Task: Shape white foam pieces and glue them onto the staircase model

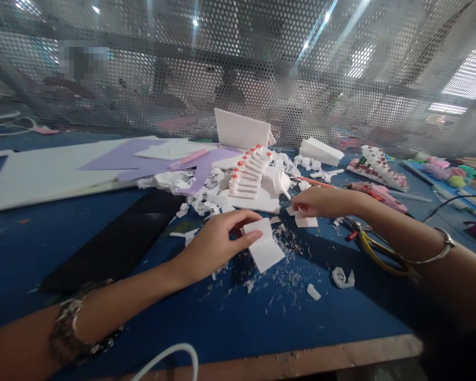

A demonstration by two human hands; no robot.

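Note:
My left hand (226, 238) pinches a small creased white sheet (265, 248) between thumb and fingers, just above the blue tabletop. It looks like paper or thin foam. To its right, my right hand (307, 201) has its fingers curled down on another small white piece (307, 221); the fingertips are partly hidden. Just beyond both hands stands a white model staircase (249, 172) with red dots along its upper ends, set on a white base (262, 203). Fine white shavings (285, 264) lie beneath and between the hands.
Yellow-handled scissors (375, 254) and a pink glue gun (383, 196) lie by my right forearm. Crumpled white scraps (206, 193), purple sheets (122, 159) and a long black object (119, 238) are on the left. A perforated metal screen (174, 63) closes off the back.

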